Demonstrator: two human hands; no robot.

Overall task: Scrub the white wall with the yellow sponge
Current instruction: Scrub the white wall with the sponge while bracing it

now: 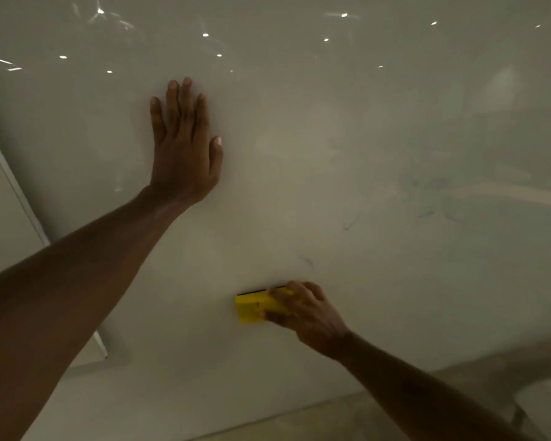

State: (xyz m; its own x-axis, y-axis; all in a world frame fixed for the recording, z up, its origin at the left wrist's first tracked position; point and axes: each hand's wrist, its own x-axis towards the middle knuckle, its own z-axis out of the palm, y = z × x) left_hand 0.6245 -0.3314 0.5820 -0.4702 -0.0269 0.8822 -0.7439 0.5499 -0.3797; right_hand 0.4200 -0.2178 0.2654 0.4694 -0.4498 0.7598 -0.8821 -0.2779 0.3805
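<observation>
So the white wall (347, 173) is glossy, catching little light reflections up top, with faint dark scuffs on the right. A yellow sponge (252, 308) with a dark edge sits pressed flat on it low down, and the left hand (185, 154) is flat against it higher up.

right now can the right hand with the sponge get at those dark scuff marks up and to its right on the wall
Probably yes: the right hand presses the yellow sponge on bare wall, with nothing between it and the scuff marks.
</observation>
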